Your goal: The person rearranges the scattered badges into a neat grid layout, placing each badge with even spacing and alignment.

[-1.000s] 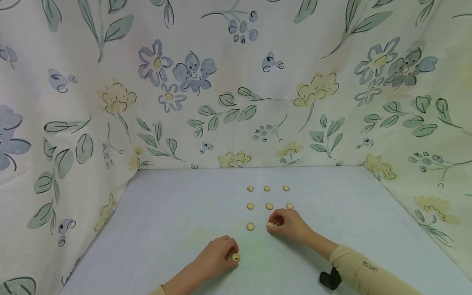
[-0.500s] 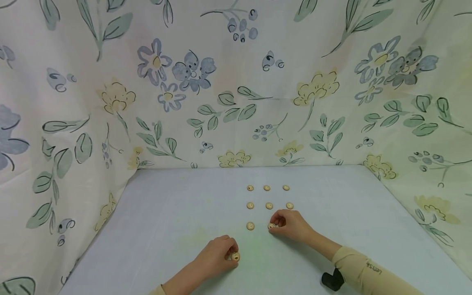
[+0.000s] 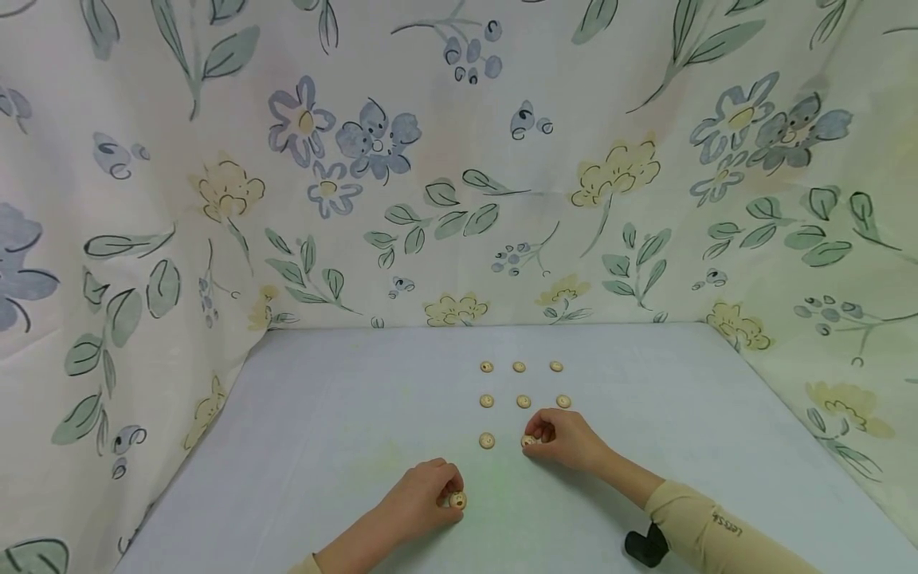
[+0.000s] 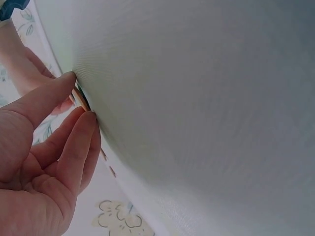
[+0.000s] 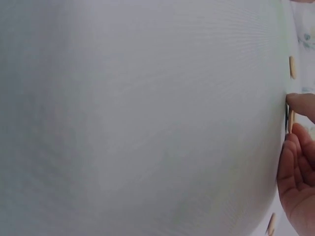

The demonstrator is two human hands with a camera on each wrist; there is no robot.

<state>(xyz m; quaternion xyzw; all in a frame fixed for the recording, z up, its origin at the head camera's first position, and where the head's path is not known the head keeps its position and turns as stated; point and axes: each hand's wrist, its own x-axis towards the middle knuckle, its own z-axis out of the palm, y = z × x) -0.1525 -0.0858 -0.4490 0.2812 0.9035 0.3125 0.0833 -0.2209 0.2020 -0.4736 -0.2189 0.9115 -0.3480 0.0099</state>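
Note:
Low in the head view, my left hand (image 3: pixel 421 501) pinches a small round wooden disc (image 3: pixel 458 501) with dark marks between thumb and fingers. In the left wrist view that disc (image 4: pixel 81 100) shows edge-on, close against the white tabletop. My right hand (image 3: pixel 565 438) holds a second disc (image 3: pixel 529 441) by its rim, farther up the table. The right wrist view has its thumb and fingertips around this disc (image 5: pixel 291 121), right at the table surface. Just left of it lies a lone disc (image 3: pixel 487 441). Fingers partly cover both held discs.
Beyond the right hand lie two rows of three discs, including one in the middle (image 3: pixel 523 401) and one at the back left (image 3: pixel 487 367). A black object (image 3: pixel 647 546) is at the right sleeve (image 3: pixel 706 518). Floral cloth (image 3: pixel 445 191) surrounds the white table (image 3: pixel 323 399).
Over the past second my right hand and its disc have shifted very slightly to the right. My left hand keeps its place and hold on its disc.

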